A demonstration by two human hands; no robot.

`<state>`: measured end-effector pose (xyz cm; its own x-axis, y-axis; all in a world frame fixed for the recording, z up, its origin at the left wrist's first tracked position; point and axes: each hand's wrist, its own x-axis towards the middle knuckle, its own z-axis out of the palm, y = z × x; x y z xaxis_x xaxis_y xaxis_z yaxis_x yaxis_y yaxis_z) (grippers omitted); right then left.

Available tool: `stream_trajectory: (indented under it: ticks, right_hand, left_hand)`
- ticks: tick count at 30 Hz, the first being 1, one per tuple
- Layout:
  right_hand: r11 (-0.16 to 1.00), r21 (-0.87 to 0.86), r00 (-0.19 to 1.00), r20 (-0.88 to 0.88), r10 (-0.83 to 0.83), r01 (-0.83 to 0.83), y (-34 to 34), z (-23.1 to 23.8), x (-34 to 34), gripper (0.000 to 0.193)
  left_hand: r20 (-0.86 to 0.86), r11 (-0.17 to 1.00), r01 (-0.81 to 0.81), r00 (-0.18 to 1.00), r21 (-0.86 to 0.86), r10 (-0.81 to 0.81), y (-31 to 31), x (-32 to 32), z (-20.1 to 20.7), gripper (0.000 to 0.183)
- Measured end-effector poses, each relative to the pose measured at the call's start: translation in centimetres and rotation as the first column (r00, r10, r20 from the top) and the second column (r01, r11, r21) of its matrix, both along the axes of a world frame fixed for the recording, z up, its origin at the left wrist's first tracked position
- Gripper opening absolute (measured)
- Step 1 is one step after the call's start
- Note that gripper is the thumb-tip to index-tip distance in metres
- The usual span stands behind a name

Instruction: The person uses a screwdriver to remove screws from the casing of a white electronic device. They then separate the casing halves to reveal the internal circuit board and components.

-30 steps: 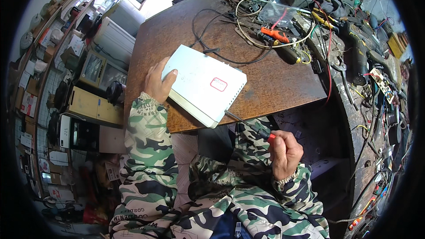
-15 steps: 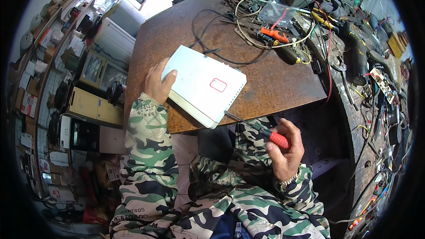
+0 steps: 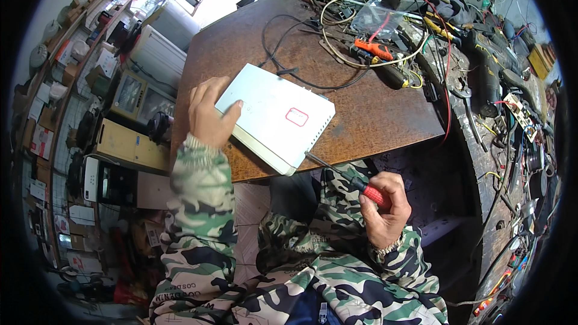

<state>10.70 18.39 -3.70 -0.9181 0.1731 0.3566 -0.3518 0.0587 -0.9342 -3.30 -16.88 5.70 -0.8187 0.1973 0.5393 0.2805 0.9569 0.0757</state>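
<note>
A flat white metal box point(image 3: 274, 117) with a red-outlined label and slotted vents along one side lies tilted near the front edge of the brown table. My left hand point(image 3: 211, 114) holds its left side, thumb over the top edge and fingers alongside the box. In my right hand point(image 3: 388, 210) is a screwdriver point(image 3: 374, 195) with a red and black handle, my fingers closed round the grip. Its shaft reaches up and left to the box's lower right corner, where the tip meets the edge; exactly what the tip touches is too small to make out.
Behind the box a black cable point(image 3: 274, 48) loops over the table point(image 3: 223, 42). Orange-handled pliers point(image 3: 373, 48) lie among wires at the back right. A cluttered bench point(image 3: 475, 162) with tools and circuit parts runs along the right; shelves point(image 3: 66, 84) and appliances stand at left.
My left hand has shifted a little to the left along the box's side, its fingers more spread. The right hand has turned slightly on the screwdriver handle; the box has barely moved.
</note>
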Motion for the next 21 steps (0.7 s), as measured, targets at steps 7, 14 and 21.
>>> stream_trajectory:
  ticks: [7,14,21]
  right_hand:
    - [0.998,0.041,0.978,0.206,0.035,-0.044,-0.1,0.0,0.7,0.017]
    - [0.988,0.134,0.982,-0.18,-0.051,0.076,-2.0,0.9,-1.9,0.031]
    - [0.99,0.134,1.0,0.001,0.031,-0.031,-1.6,1.5,-2.6,0.021]
  left_hand:
    - [0.296,0.875,0.455,0.869,-0.166,-0.396,12.3,7.2,5.1,0.041]
    - [0.298,0.904,0.332,0.921,-0.268,-0.25,11.7,5.4,2.7,0.035]
    - [0.239,0.872,0.318,0.941,-0.373,-0.241,11.8,4.9,2.1,0.019]
